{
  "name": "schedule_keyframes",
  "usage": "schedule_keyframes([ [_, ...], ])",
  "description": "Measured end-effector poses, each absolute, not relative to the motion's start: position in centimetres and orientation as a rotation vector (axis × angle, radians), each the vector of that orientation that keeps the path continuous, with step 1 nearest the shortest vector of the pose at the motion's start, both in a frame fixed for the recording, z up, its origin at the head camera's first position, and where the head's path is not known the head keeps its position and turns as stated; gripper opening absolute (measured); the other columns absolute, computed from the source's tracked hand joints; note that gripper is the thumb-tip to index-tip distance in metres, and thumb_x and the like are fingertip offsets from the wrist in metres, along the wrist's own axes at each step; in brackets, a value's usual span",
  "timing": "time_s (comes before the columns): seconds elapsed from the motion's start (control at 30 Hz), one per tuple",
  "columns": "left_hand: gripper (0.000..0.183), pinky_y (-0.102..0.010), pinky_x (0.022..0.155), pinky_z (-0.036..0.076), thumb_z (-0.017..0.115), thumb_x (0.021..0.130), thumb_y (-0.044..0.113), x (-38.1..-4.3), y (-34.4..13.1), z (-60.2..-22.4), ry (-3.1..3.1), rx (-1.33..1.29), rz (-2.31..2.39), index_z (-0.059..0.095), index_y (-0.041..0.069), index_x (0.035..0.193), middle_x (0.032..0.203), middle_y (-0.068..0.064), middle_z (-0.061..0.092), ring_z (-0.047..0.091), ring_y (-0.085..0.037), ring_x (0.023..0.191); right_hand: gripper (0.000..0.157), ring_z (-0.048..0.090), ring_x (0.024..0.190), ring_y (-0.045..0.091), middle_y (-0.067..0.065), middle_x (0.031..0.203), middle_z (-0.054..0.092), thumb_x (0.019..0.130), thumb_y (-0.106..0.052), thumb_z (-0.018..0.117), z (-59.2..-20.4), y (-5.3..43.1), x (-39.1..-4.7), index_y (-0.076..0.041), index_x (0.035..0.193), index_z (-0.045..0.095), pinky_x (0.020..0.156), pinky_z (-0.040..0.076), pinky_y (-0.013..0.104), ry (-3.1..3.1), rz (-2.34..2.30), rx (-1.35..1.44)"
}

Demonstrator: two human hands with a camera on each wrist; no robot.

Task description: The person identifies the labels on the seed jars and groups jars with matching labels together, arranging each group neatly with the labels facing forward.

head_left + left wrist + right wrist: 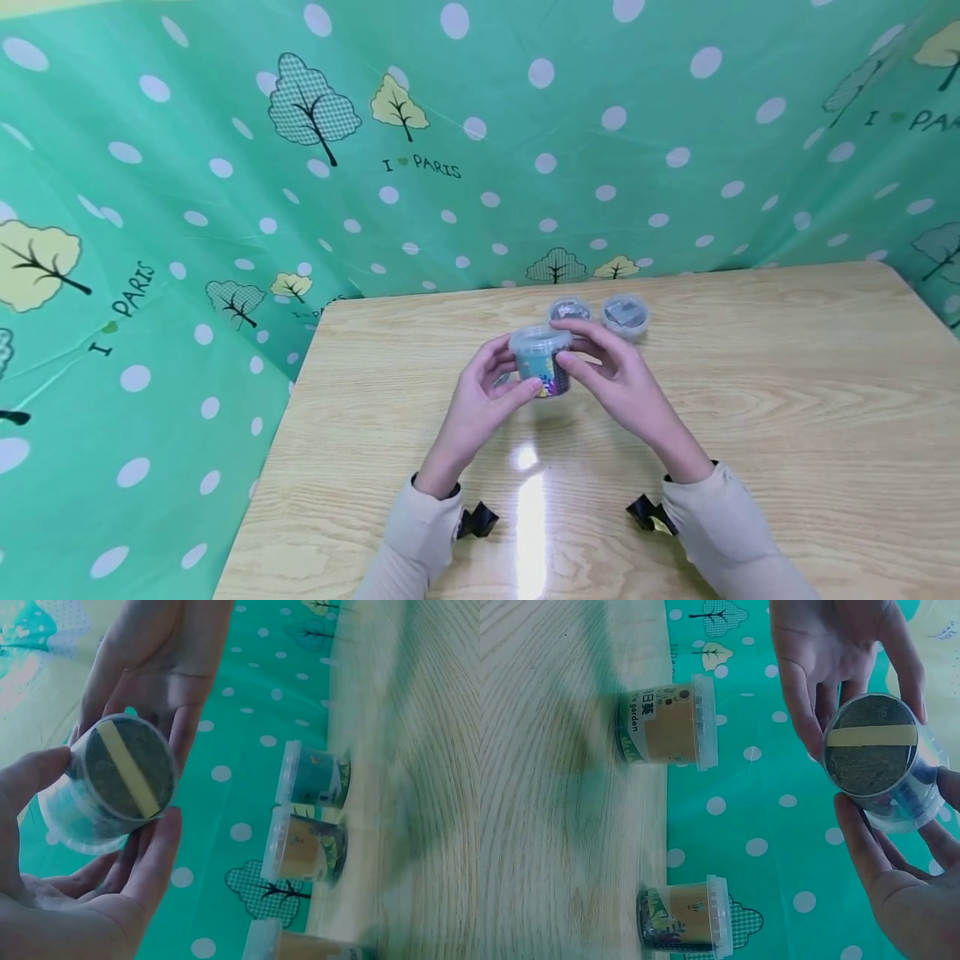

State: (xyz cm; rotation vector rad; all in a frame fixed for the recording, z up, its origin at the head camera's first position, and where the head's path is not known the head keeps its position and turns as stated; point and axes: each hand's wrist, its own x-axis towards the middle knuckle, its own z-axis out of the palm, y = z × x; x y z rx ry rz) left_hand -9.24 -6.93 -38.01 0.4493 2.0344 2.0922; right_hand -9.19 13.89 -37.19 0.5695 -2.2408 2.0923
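Note:
A small lidded plastic tub [536,362] with a teal printed label is held up over the table between both hands. My left hand [487,396] grips its left side, the thumb across the front. On the other side, my right hand [618,379] holds it with the thumb on the label and a finger up by the lid. Both wrist views show the tub's underside, dark inside the clear plastic, with a pale yellow strip [127,769] across it. In the left wrist view the left hand [97,907] is at lower left; the right hand [907,892] shows at lower right in its own view.
Two more lidded tubs, one [570,308] beside the other [625,317], stand behind the right hand on the wooden table [787,417]. The left wrist view shows a teal-labelled tub [313,774] and orange-labelled ones [304,846]. A green dotted cloth [480,167] hangs behind.

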Motion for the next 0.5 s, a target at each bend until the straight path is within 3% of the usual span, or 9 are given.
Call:
schedule_keyframes([
  [0.23, 0.076, -0.038, 0.108, 0.048, 0.076, 0.088, 0.013, -9.15, -6.79, -38.27, 2.114, 0.407, 2.067, 0.034, 0.009, 0.15, 0.14, -0.014, 0.05, 0.05, -0.027, 0.13, 0.041, 0.061, 0.116, 0.013, 0.01, 0.135, 0.057, 0.093, -0.007, 0.068, -37.6, 13.65, -9.41, -0.004, 0.132, 0.059, 0.096, 0.055, 0.026, -2.227, 2.039, 0.504],
  [0.5, 0.072, -0.032, 0.101, 0.053, 0.078, 0.085, 0.01, -9.16, -6.1, -38.47, 2.253, 0.408, 2.054, 0.039, 0.012, 0.146, 0.135, -0.01, 0.053, 0.054, -0.024, 0.123, 0.043, 0.061, 0.115, 0.018, 0.007, 0.132, 0.057, 0.091, -0.007, 0.072, -37.84, 13.35, -9.49, -0.006, 0.132, 0.06, 0.096, 0.055, 0.025, -2.235, 2.003, 0.477],
])
